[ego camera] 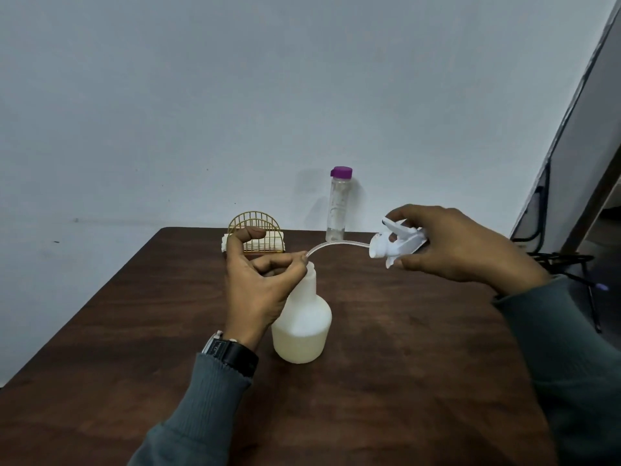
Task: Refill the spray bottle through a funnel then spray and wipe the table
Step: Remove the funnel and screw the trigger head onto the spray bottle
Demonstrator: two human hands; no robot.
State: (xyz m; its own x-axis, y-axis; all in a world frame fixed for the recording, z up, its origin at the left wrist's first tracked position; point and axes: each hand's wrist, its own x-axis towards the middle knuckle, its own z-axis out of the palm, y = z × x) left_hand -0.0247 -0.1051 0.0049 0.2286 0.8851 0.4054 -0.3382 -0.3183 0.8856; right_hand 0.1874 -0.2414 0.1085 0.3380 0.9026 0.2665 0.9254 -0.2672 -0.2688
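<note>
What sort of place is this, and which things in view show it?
Probably a plain room in a home or office: a dark brown wooden table stands next to a bare pale wall and carries a gold wire napkin holder.

Uncapped white spray bottle (301, 317) upright, mid-table

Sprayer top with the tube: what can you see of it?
The spray head is white plastic with a trigger and screw collar, off its bottle and held sideways in the air by the right hand. A clear, curved dip tube runs left from the collar; the left hand pinches its end at the bottle's open mouth.
</note>
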